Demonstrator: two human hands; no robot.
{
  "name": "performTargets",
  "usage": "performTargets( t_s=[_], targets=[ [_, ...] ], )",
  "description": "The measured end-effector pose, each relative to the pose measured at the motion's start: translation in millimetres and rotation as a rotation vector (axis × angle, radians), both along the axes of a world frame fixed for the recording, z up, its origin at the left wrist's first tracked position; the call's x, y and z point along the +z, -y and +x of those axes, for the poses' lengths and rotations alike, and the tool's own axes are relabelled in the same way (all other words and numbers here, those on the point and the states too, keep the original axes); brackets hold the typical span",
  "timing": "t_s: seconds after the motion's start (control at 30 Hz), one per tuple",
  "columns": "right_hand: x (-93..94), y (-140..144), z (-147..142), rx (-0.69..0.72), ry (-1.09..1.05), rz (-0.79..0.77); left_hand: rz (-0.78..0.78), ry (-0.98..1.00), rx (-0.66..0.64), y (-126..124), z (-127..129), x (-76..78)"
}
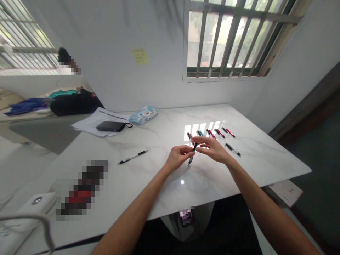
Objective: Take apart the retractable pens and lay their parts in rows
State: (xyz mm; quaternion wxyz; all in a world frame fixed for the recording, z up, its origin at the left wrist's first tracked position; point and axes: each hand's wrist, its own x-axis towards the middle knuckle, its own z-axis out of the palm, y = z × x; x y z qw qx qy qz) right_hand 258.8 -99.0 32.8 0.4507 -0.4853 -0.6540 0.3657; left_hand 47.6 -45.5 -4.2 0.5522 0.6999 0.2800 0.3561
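Observation:
Above the middle of the white marble table (260, 156), my left hand (177, 157) and my right hand (212, 148) meet on one dark pen with a teal band (193, 152). The left hand's fingers close around its lower half; the right hand's fingertips pinch its upper end. The pen is tilted, tip toward me. Just behind my hands lies a row of several pens (209, 133) with red, black and teal parts. Two more dark pens (233, 149) lie to the right of my right hand.
A single black-and-white pen (133, 156) lies to the left. At the back left are papers (91, 122) with a black pouch (110, 126) on them and a blue-white plastic packet (144, 114). A white device (32, 207) sits at the near left edge.

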Motion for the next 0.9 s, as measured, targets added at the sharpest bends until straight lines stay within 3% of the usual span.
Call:
performTargets(
  t_s=[0.1, 0.2, 0.53, 0.9],
  targets=[
    [2.1, 1.3, 0.4, -0.060, 0.020, -0.004, -0.008, 0.001, 0.004, 0.1, 0.4, -0.8],
    [1.8, 2.3, 0.5, 0.002, -0.030, -0.012, -0.025, -0.004, 0.003, 0.2, 0.6, -1.3],
    [1.5, 3.8, -1.0, -0.049, 0.030, 0.006, 0.017, -0.020, -0.006, 0.2, 0.3, 0.4],
    [3.2, 6.2, -2.1, 0.013, -0.008, -0.006, 0.010, -0.010, -0.014, 2.4, 1.3, 1.3]
  ],
)
